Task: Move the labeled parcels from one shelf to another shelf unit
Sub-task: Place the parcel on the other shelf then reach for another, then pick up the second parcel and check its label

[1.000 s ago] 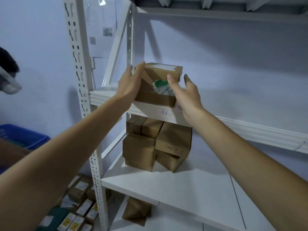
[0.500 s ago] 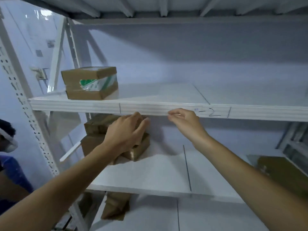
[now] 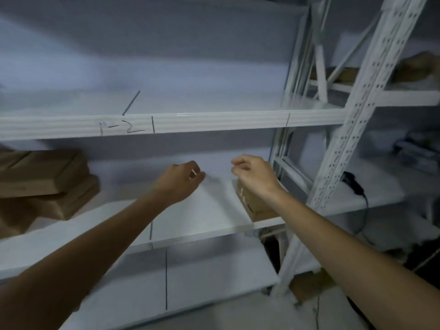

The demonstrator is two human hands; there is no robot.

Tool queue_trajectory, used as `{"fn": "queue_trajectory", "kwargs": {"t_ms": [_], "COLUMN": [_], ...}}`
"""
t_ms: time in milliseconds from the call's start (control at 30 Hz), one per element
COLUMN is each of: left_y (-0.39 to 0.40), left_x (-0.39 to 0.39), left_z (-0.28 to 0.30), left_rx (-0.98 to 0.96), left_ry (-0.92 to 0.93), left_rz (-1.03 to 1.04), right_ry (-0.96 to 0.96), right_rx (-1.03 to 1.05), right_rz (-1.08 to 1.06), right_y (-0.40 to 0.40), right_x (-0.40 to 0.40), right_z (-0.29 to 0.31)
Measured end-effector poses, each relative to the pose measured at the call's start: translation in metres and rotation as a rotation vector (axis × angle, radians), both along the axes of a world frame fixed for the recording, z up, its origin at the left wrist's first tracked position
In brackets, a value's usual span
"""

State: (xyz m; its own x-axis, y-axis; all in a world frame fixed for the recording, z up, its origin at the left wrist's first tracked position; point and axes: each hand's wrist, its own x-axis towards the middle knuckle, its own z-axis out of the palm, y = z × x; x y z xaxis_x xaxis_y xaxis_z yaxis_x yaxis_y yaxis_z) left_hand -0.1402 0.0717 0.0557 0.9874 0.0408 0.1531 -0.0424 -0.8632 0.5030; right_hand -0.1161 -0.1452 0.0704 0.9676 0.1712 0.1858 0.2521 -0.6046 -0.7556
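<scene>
My left hand [image 3: 183, 181] and my right hand [image 3: 256, 175] hover side by side in front of the middle shelf board [image 3: 202, 217]. Both have loosely curled fingers and hold nothing. A small brown cardboard parcel [image 3: 258, 207] lies on the right end of that board, just under my right wrist; my arm hides part of it. A stack of brown cardboard parcels [image 3: 45, 179] sits at the left end of the same board. The upper shelf [image 3: 214, 121], with "1-2" handwritten on its front edge, shows no parcel in this view.
A perforated white upright [image 3: 352, 120] separates this unit from the neighbouring shelf unit on the right, which holds brown boxes [image 3: 419, 67] on a high level. A black device with a cable [image 3: 353, 185] rests on its middle board. More cardboard [image 3: 307, 284] lies low by the upright.
The view has swung right; the taped parcel placed on the upper shelf is out of frame. Both hands dropped from the upper shelf edge and moved right, empty, with fingers curled.
</scene>
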Motion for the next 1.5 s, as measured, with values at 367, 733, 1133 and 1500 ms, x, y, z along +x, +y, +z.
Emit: {"fn": "queue_trajectory", "kwargs": {"t_ms": [367,733,1133,1500], "left_y": [-0.088,-0.112,-0.136,-0.201], "left_x": [0.107,0.214,0.235,0.173], "left_z": [-0.076,-0.198,-0.218,-0.167], "left_rx": [-0.138,-0.337,-0.626,-1.420], "left_ry": [0.112,0.233,0.261,0.414], "left_rz": [-0.055,0.041,0.203,0.092], "right_ry": [0.043,0.276,0.269,0.818], "right_rx": [-0.099,-0.665,-0.380,1.278], "right_rz": [-0.135,-0.053,-0.118,-0.002], "right_y": [-0.084,-0.076,-0.102,-0.200], "right_x": [0.089,0.226,0.247,0.193], "right_z": [-0.069,-0.189,-0.205,-0.180]}}
